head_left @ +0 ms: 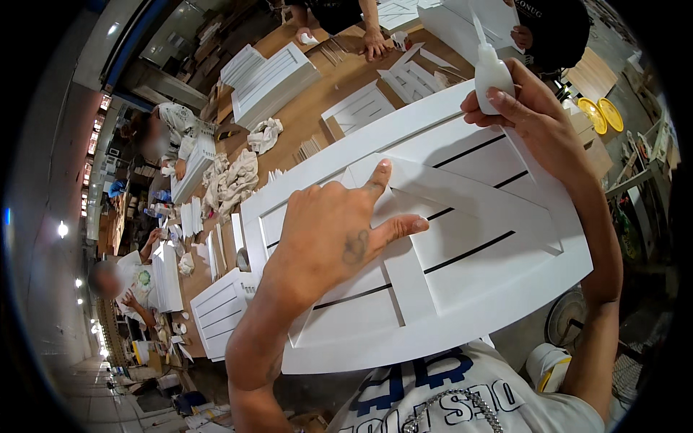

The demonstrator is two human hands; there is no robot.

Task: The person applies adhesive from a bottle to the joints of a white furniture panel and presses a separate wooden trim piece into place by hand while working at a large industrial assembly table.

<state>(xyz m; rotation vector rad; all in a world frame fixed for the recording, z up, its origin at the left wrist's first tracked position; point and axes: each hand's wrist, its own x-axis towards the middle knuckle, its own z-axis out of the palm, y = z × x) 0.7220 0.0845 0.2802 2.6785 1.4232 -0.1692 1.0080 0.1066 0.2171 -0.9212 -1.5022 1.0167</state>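
Observation:
A large white panel (pixel 491 303) with dark grooves and a raised frame lies in front of me. White strips form crossing pieces on it: a diagonal strip (pixel 469 193) runs to the lower right, and a straight strip (pixel 413 285) runs toward the near edge. My left hand (pixel 317 231) rests over the panel, index finger and thumb stretched out, the index fingertip touching the strips where they meet. Its other fingers are partly hidden. At the panel's far right, my right hand (pixel 534 108) is closed round a white squeeze bottle (pixel 494 81) with its long nozzle pointing up.
Beyond the panel, a brown worktable (pixel 336 76) holds stacked white panels (pixel 274 83), crumpled cloths (pixel 234 177) and thin strips. Several people work along its far and left sides. A fan (pixel 567 317) and a white bucket (pixel 545 364) stand near my right side.

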